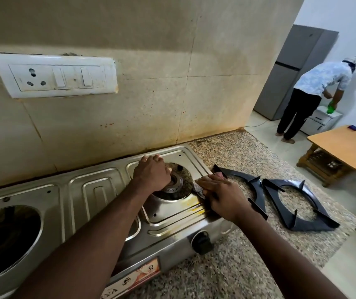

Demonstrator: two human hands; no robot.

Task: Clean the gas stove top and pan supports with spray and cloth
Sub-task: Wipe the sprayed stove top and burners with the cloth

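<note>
A steel gas stove top runs along the wall. My left hand curls over the right burner and grips its ring. My right hand lies with straight fingers on a cloth at the stove's right edge, pressing it down. Only a pinkish corner and a grey patch of the cloth show. Two black pan supports rest on the granite counter to the right of the stove. The left burner opening is dark. No spray bottle is in view.
Yellow stains mark the steel in front of the right burner. A black knob sits on the stove front. A switchboard hangs on the stained wall. A person bends near a fridge; a wooden table stands beyond the counter.
</note>
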